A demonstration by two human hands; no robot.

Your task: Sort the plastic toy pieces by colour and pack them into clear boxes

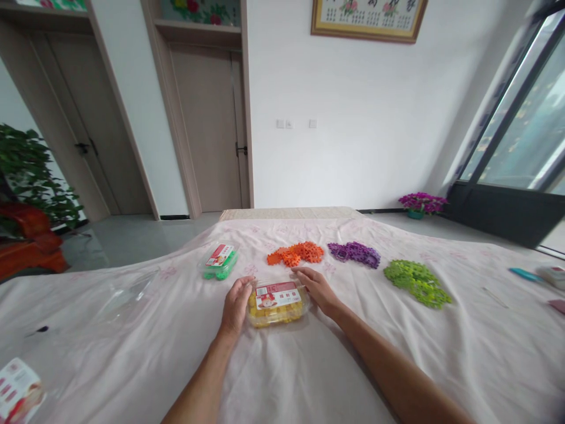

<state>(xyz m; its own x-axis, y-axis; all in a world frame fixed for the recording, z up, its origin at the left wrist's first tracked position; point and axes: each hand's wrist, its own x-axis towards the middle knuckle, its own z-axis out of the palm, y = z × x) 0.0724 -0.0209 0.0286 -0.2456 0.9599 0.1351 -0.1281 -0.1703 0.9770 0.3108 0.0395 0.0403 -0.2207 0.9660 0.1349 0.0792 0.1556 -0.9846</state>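
Note:
A clear plastic box (278,303) full of yellow pieces, with a red and white label on its lid, sits on the cloth in front of me. My left hand (237,303) grips its left side, thumb along the near edge and fingers at the far corner. On the opposite side, my right hand (318,288) holds the far right corner with its fingers bent over the rim. The lid lies over the box; whether it is latched I cannot tell. Just beyond are a heap of orange pieces (296,254) and a similar box with green pieces (219,262).
Purple pieces (354,254) and lime green pieces (416,283) lie to the right on the pale bedcloth (353,365). Clear empty packaging (128,297) and a labelled lid (20,391) lie at left. A blue object (525,274) rests at far right.

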